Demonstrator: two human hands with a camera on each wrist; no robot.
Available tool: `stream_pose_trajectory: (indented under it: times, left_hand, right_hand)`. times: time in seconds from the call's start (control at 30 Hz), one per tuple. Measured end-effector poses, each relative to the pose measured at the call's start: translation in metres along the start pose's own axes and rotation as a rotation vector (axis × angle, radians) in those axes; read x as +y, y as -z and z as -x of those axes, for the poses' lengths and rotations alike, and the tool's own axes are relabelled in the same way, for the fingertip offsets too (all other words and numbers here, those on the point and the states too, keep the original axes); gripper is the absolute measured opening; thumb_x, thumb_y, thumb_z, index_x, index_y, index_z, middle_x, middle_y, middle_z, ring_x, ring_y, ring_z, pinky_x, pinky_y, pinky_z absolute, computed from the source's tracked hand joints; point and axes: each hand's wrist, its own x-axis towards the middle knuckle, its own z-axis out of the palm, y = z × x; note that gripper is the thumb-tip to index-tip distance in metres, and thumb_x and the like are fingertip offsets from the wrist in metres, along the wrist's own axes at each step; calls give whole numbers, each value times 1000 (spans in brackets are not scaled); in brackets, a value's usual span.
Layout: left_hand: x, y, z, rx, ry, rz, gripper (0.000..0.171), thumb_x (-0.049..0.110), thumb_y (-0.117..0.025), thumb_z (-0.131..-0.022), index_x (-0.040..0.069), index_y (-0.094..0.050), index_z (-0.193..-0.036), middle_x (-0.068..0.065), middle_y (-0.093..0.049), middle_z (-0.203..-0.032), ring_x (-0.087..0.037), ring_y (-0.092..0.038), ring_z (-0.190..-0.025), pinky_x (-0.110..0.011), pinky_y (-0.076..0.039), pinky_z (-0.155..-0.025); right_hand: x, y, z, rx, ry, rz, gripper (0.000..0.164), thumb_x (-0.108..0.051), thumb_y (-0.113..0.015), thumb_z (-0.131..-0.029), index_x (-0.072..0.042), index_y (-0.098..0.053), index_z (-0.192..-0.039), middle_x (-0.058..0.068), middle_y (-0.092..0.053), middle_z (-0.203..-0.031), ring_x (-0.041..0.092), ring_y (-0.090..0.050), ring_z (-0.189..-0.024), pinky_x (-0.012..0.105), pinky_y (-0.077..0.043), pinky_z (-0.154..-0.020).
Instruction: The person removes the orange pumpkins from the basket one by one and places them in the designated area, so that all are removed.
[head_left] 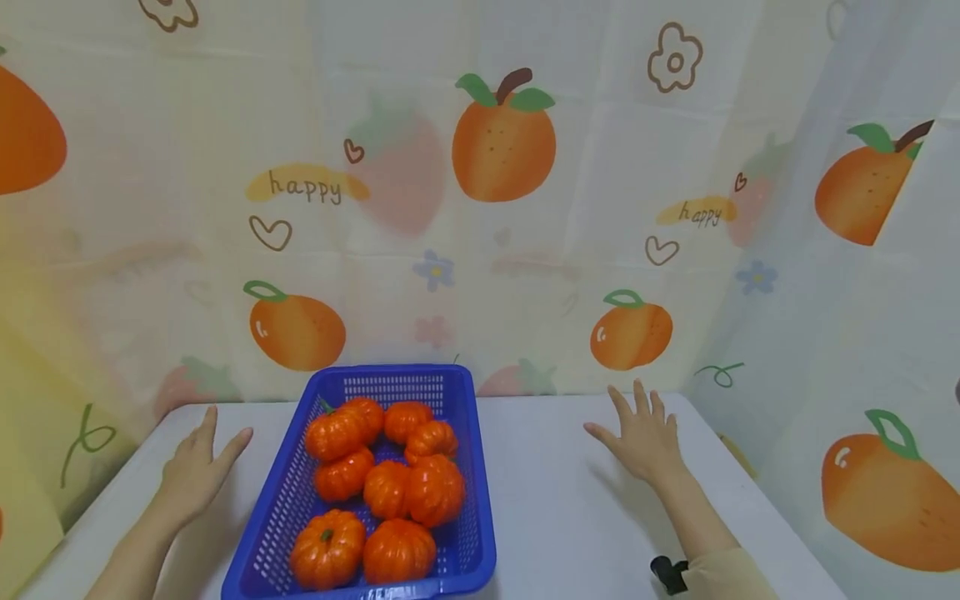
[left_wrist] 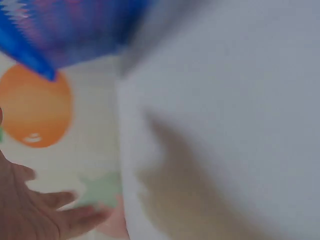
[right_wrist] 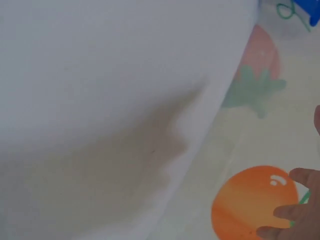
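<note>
A blue plastic basket stands on the white table, left of the middle in the head view. Several small orange pumpkins lie inside it, some leaning on one another. To the basket's left, my left hand is held over the table with thumb and fingers spread, holding nothing. My right hand hovers on the other side, farther from the basket, its fingers straight and fanned out. In the left wrist view, part of the left hand shows at the lower left; the right wrist view catches fingers at its edge.
The white table ends at the back against a hanging cloth printed with fruit, hearts and the word "happy". More cloth hangs along both sides. A small black object is by the right sleeve.
</note>
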Motion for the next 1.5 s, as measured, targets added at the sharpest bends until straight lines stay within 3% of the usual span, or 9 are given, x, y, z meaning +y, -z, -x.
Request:
stream_pose_trajectory:
  times: [0.13,0.27,0.37,0.47,0.57,0.7,1.03,1.23,1.5]
  left_hand:
    - [2,11,14,-204,72,384,82,51,-21,-105,0,24,-151,-48,-19,-149,-56,-55,-119,-53,-55,-91]
    - [-6,13,27,-424,111,662,75,45,-25,-107,12,24,-154,-23,-55,-130,-21,-70,-105,-37,-59,-88]
    - [-14,11,34,-602,26,792,67,33,-27,-109,34,23,-154,8,-61,-121,-11,-69,-107,-32,-58,-92]
    - [-19,9,40,-719,-72,893,71,17,-32,-108,61,8,-147,15,-61,-121,-11,-67,-111,-31,-56,-95]
    - [-20,7,43,-749,-113,934,75,7,-38,-105,65,-10,-143,11,-57,-123,-13,-67,-112,-33,-56,-96]
    - [-18,5,44,-771,-118,985,75,4,-38,-104,63,-14,-144,9,-57,-123,-15,-67,-112,-36,-55,-98]
    - [-15,1,45,-880,-155,1119,72,0,-34,-103,57,-27,-145,8,-60,-129,-15,-64,-120,-37,-52,-104]
    - [-14,0,44,-921,-130,1143,69,0,-32,-103,56,-32,-144,7,-60,-128,-15,-63,-119,-38,-51,-105]
    - [-13,-3,44,-937,-125,1163,69,0,-31,-103,56,-34,-143,6,-59,-130,-15,-63,-120,-39,-51,-105]
  right_hand:
    - [-21,6,-4,14,36,-136,81,-60,-59,-90,-7,-40,-149,32,-30,-155,56,-36,-136,74,-38,-100]
    - [-50,12,-6,-29,71,-335,78,-53,-64,-89,-6,-41,-147,28,-31,-156,51,-35,-140,68,-36,-107]
    - [-73,17,-6,-67,125,-477,75,-49,-67,-89,-8,-43,-147,22,-35,-156,44,-35,-143,65,-34,-112]
    - [-96,19,-5,-114,189,-622,69,-44,-69,-89,-12,-46,-145,14,-41,-153,38,-41,-141,57,-40,-112]
    - [-116,17,-4,-174,250,-754,64,-39,-72,-88,-17,-48,-143,8,-46,-150,35,-48,-136,52,-49,-106]
    - [-138,14,-3,-262,315,-868,62,-36,-74,-87,-22,-49,-142,5,-49,-148,33,-52,-132,51,-50,-105]
    - [-179,12,-3,-468,479,-955,66,-40,-77,-83,-22,-50,-140,7,-50,-148,32,-53,-133,49,-49,-106]
    - [-198,10,-4,-560,576,-882,65,-34,-80,-81,-18,-51,-137,10,-53,-142,29,-53,-132,42,-50,-107]
    - [-210,3,-2,-528,655,-624,67,-44,-83,-74,-19,-55,-129,2,-57,-134,19,-53,-128,35,-44,-112]
